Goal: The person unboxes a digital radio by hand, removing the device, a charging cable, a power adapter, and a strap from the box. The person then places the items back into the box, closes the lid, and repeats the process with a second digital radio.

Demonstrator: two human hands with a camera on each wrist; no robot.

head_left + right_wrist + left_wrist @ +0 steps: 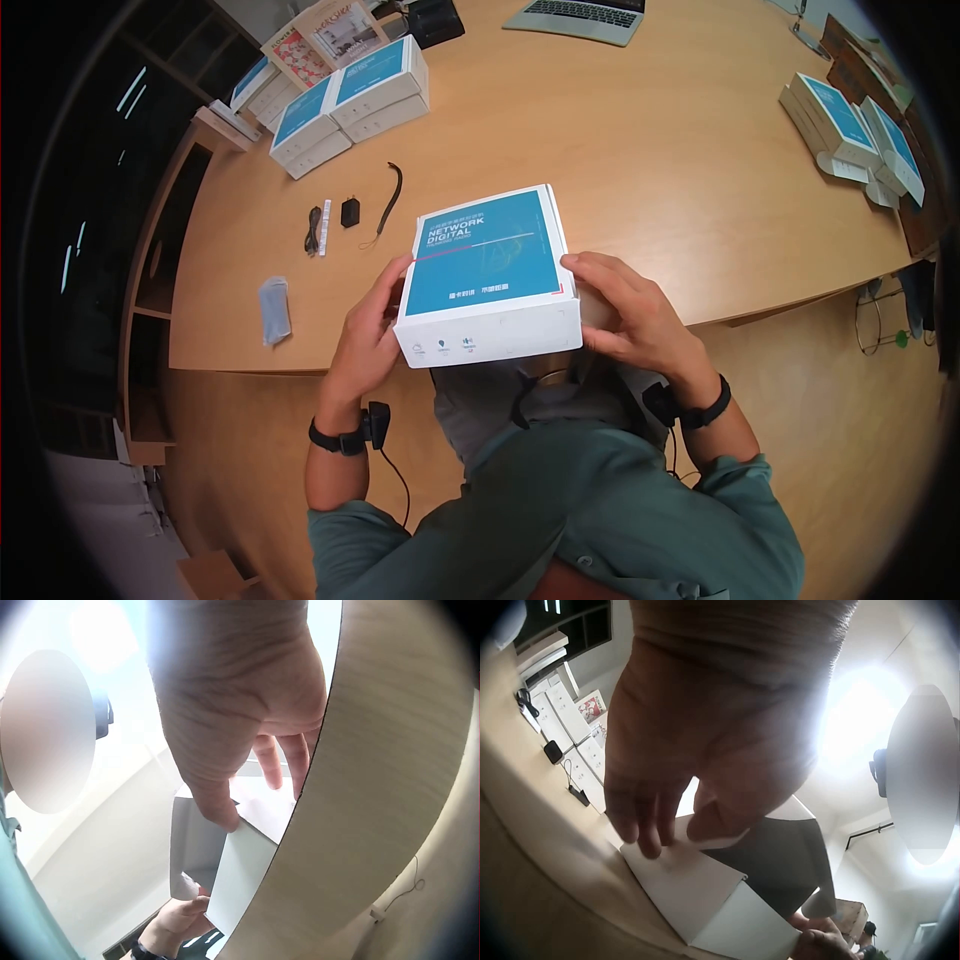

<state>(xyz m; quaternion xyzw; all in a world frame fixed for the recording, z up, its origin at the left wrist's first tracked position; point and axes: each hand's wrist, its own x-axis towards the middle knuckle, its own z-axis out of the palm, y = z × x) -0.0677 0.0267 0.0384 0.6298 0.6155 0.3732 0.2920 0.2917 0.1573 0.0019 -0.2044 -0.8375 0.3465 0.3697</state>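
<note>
A white box with a blue printed top is held between both hands at the near edge of the table. My left hand grips its left side, and my right hand grips the right side, with the thumb by the near corner. From the left wrist, the box's white wall shows under my fingers, beside a grey inner face and a rounded flap that stands out. The right wrist view shows my thumb at an edge of the box and a similar flap.
On the table to the left lie a coiled cable, a black adapter, a black strap and a wrapped packet. Stacked blue-topped boxes stand behind. More boxes sit far right; a laptop is at the back.
</note>
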